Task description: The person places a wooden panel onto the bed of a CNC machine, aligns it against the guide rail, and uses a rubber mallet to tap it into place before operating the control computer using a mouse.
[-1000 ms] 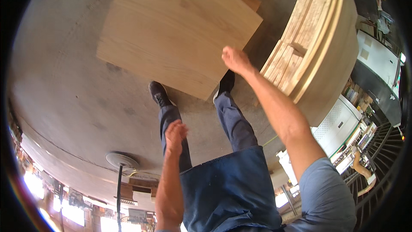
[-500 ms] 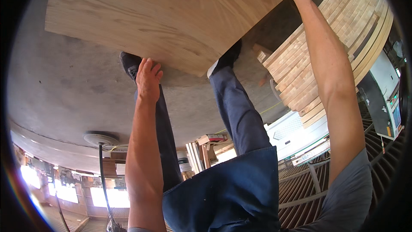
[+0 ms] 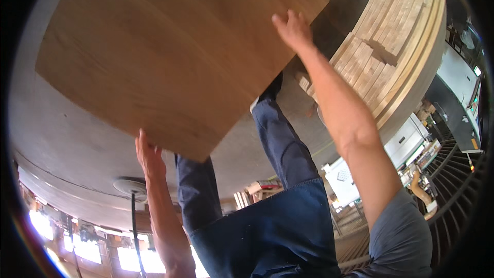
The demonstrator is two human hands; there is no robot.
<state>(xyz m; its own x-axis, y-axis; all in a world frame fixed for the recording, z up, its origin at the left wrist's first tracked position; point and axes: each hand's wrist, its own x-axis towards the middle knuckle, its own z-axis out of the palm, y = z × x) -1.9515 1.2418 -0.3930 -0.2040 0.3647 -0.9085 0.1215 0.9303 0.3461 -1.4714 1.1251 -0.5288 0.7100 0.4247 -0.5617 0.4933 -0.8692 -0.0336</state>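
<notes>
A large wooden board (image 3: 170, 56) with visible grain fills the upper part of the view, tilted, one corner pointing toward my legs. At its near left edge my left hand (image 3: 149, 157) grips the rim, one finger stretched along the face and the others partly hidden at the edge. My right hand (image 3: 294, 33) holds the right edge, with fingertips over the upper face. The right thumb's contact and the board's underside are hidden.
Stacked pale wood strips (image 3: 391, 36) stand to the right. Beneath the board lies a grey floor (image 3: 77, 118), with my right shoe (image 3: 270, 90) partly covered. A round base with a pole (image 3: 129, 185) is at lower left; white equipment (image 3: 345, 177) is at lower right.
The board has swung toward me and its face looks darker. My left hand has moved nearer with its edge. My right hand has come down and leftward along the right side.
</notes>
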